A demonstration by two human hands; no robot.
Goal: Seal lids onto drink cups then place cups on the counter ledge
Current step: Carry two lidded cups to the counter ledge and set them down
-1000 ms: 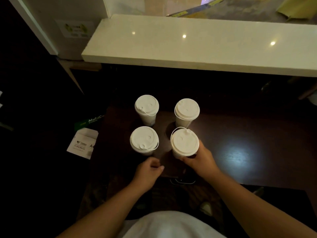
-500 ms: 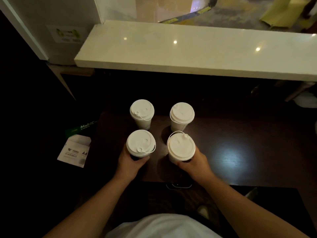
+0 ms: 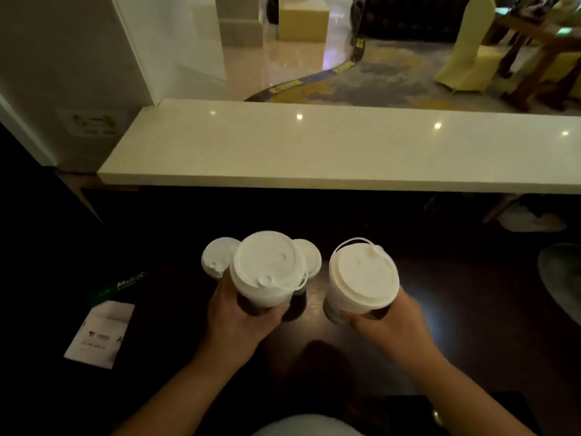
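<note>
Left hand (image 3: 239, 319) wrapped around the dark lower body of a white-lidded round plastic drink cup (image 3: 267, 272), thumb on the near side, forearm rising from the lower left edge. Right hand (image 3: 391, 322) clasped likewise around a second white-lidded drink cup (image 3: 361, 278), its thin white lid strap looped up over the far rim. Both cups upright, lids seated, apparently raised off the dark glossy surface (image 3: 456, 309), though the bases are hidden by fingers and shadow. Just beyond the left hand, two more white-lidded cups: one (image 3: 217, 258) peeking out left of the held cup, the other (image 3: 309, 256) mostly hidden behind it, only a crescent of lid and a dark side showing. Well beyond both hands, a long pale stone counter ledge (image 3: 314, 146), bare along its visible length, its near edge overhanging deep shadow. Left of the left hand, a white paper packet (image 3: 100, 333) beside a dark box with green lettering (image 3: 125, 284), lettering cut off by darkness. Far right, a dim rounded shape, too dark to identify.
</note>
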